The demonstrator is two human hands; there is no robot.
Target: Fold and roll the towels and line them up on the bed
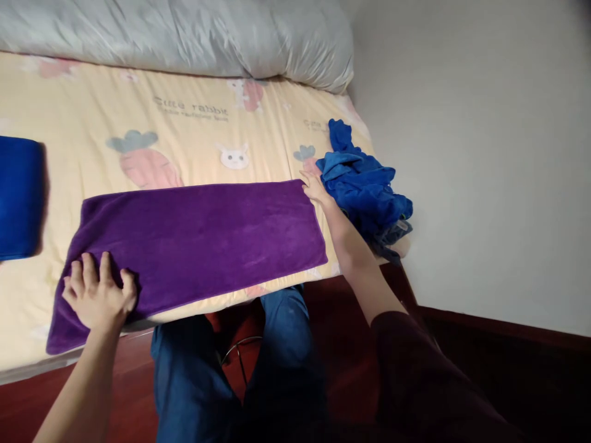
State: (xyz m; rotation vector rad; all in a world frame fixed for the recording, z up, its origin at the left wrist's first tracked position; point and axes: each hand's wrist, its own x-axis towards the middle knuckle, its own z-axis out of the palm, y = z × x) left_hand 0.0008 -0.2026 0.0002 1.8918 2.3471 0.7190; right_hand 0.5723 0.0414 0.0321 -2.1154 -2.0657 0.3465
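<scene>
A purple towel (pixel 198 243) lies spread lengthwise near the front edge of the bed, mostly flat, with its left end slanting toward me. My left hand (pixel 98 292) rests palm down on that left end, fingers spread. At the towel's far right corner is my right hand (pixel 316 187), its visible fingers stretched out and touching the corner. Just right of this hand sits a crumpled heap of blue cloth (pixel 364 181). A folded blue cloth (pixel 19 197) lies at the left, partly out of view.
The bed (pixel 263 135) has a yellow sheet printed with rabbits and carrots. Along its back runs a grey, puffy quilt (pixel 184 37). A pale wall (pixel 484 172) stands on the right. My legs in blue jeans (pixel 189 369) are below the bed's front edge, above a dark red floor (pixel 351 351).
</scene>
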